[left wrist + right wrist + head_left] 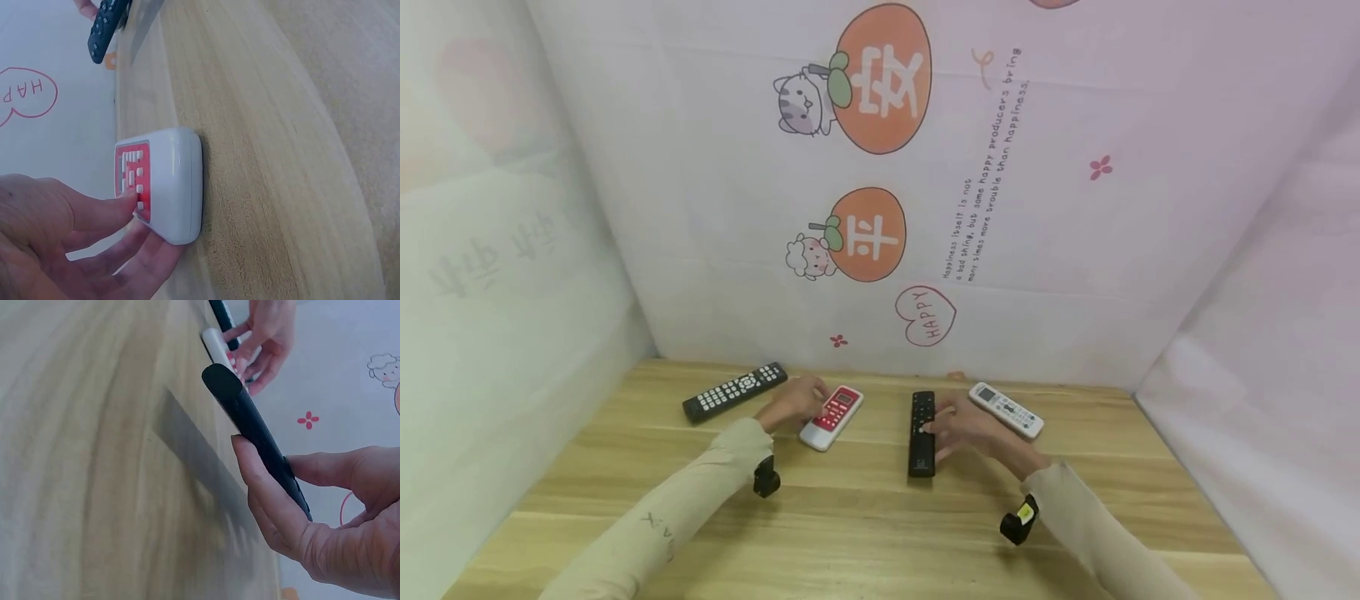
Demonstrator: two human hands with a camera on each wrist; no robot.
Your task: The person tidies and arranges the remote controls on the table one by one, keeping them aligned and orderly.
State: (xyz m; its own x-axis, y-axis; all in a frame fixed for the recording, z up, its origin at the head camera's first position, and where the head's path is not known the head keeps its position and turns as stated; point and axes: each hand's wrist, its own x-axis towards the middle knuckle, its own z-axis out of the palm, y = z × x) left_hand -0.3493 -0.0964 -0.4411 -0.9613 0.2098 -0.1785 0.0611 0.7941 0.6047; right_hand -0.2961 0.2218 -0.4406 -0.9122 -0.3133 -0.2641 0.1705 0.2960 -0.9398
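In my left hand [81, 231] is a white remote control with a red button panel [172, 181]. The thumb presses on its buttons and the fingers curl against its side, low at the wooden table. My right hand [966, 425] pinches a slim black remote control [922, 446] between thumb and fingers. In the right wrist view this black remote is raised off the table, its shadow falling on the wood below. A long black remote control with pale buttons [735, 392] lies left of my left hand. Just beyond my right hand lies a white remote control with a small screen [1006, 409].
The wooden table [850, 533] ends at a white printed cloth [737, 208] hanging behind it. More cloth stands along the left side [475, 350] and the right side [1262, 375]. A small black camera sits on each wrist.
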